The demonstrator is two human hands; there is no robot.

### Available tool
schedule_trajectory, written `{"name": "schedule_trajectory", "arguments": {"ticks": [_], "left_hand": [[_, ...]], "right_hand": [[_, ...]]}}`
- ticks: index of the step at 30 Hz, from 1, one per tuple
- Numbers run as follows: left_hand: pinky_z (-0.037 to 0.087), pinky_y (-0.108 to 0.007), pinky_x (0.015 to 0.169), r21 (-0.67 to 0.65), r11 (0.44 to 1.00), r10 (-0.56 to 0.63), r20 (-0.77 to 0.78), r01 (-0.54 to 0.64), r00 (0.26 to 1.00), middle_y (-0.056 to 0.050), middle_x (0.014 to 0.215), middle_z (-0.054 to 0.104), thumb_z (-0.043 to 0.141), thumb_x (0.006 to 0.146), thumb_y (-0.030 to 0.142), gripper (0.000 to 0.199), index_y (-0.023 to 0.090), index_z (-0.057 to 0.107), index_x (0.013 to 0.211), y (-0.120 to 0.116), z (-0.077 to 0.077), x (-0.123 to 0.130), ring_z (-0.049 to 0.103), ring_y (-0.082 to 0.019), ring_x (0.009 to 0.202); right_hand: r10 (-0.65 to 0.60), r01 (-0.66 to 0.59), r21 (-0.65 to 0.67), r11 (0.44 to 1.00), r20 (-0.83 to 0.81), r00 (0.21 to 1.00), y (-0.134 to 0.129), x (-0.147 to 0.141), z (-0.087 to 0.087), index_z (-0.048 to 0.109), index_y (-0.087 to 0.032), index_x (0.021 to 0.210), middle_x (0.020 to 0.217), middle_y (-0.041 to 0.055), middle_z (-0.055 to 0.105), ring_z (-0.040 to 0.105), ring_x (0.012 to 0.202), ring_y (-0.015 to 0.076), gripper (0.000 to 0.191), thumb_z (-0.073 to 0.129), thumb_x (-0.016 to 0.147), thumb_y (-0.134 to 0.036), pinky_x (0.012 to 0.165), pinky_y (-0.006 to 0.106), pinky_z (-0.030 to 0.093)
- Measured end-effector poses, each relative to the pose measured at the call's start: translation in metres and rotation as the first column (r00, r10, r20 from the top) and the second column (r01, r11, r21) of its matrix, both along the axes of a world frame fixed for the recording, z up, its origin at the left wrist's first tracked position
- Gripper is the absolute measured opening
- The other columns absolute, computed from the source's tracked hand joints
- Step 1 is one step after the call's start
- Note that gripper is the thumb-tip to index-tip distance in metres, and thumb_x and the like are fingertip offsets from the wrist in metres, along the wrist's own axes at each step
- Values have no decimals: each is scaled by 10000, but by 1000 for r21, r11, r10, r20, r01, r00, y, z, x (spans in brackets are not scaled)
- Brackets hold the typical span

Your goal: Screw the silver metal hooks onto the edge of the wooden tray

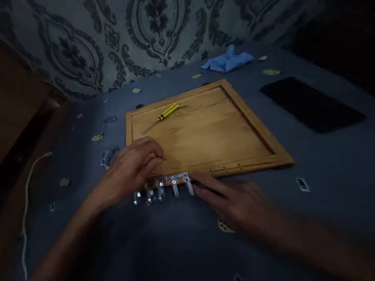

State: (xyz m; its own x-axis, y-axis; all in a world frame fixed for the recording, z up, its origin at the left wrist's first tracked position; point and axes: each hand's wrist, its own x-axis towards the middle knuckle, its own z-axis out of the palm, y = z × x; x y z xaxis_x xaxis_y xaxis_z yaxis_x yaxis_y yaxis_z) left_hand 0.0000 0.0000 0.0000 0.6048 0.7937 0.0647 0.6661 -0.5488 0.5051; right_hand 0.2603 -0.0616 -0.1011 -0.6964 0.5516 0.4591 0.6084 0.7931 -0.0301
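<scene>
A wooden board point(203, 130) with a raised frame lies flat on blue patterned cloth. Along its near edge sits a metal hook rail point(174, 182), its several hooks pointing toward me. My left hand point(136, 166) rests over the rail's left part and the board's near left corner, fingers curled together; what they hold, if anything, is hidden. At the rail's right end is my right hand point(230, 198), thumb and fingers apart, fingertips touching or close to the last hook. A yellow-handled screwdriver point(168, 111) lies on the board, beyond my left hand.
A dark flat object point(312, 102) lies right of the board. Behind the board is a crumpled blue cloth or glove point(228, 60). Small metal pieces point(109, 157) lie left of the board. A white cable point(27, 211) runs along the left edge, and a patterned surface point(158, 23) rises behind.
</scene>
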Motion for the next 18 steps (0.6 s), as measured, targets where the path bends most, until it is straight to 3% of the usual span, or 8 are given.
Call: {"name": "schedule_trajectory", "arguments": {"ticks": [4, 8, 13, 18], "left_hand": [[482, -320, 825, -20, 996, -89, -43, 88, 995, -57, 1010, 674, 470, 1029, 230, 179, 186, 618, 939, -3, 0, 12, 625, -204, 957], [480, -311, 794, -29, 999, -18, -48, 17, 999, -39, 945, 667, 488, 1011, 234, 153, 189, 611, 931, -4, -1, 15, 624, -196, 903], [486, -312, 784, -41, 995, 84, -41, -86, 996, -22, 904, 659, 511, 984, 240, 127, 193, 609, 917, -1, -10, 10, 622, -187, 857], [495, -362, 857, 27, 994, 107, -82, -105, 991, -39, 921, 654, 505, 982, 217, 135, 197, 613, 903, 3, -22, 3, 609, -214, 921]], "right_hand": [[-18, 20, -43, 999, 42, 999, 0, -3, 2, 647, -188, 1270, 1407, 109, 669, 731, 639, 158, 477, 541, 848, 7, 457, 290, 520], [8, -1, -107, 994, 65, 998, 1, -4, 5, 634, -192, 1311, 1433, 124, 646, 730, 677, 153, 518, 506, 853, 13, 510, 284, 548], [33, -33, -89, 995, 7, 999, 2, -4, 8, 632, -153, 1295, 1408, 139, 659, 737, 676, 172, 513, 515, 830, 32, 490, 310, 553], [44, -44, -106, 993, -3, 999, 1, -1, 1, 605, -155, 1342, 1458, 140, 623, 726, 705, 161, 587, 498, 796, 32, 519, 297, 541]]}}
